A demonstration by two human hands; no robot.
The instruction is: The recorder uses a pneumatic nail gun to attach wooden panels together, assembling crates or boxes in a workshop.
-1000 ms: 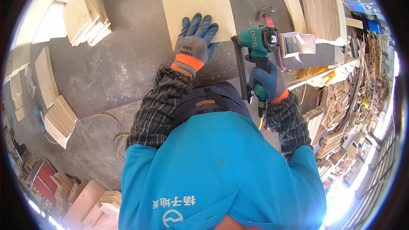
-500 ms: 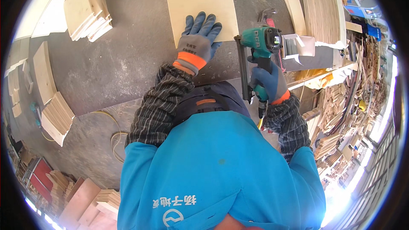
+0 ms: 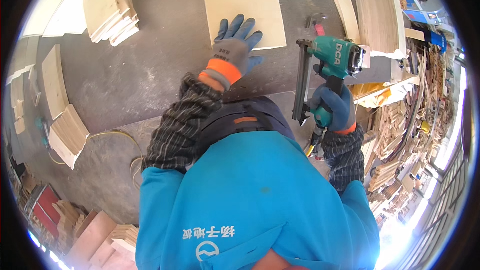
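A pale wooden board (image 3: 245, 0) lies flat on the dark worktable (image 3: 150, 65), its near edge toward me. My left hand (image 3: 235, 45), in a grey-blue work glove with an orange cuff, rests with spread fingers on the board's near left corner. In my right hand (image 3: 336, 105), gloved alike, is a teal and black nail gun (image 3: 332, 57), gripped by its handle and raised to the right of the board. Its long dark magazine points toward me, and a yellow hose runs from the handle's base.
Stacks of thin boards stand at the far right (image 3: 381, 20), far left (image 3: 107, 10) and near left (image 3: 69, 132) of the table. A small clamp-like tool (image 3: 316, 20) lies behind the nail gun. A yellow hose (image 3: 120, 132) curls at the table's left front. Wood scraps (image 3: 400, 115) crowd the right side.
My right hand has lifted the nail gun and shifted it to the right, turning it somewhat. The board and my left hand sit slightly further right in view.
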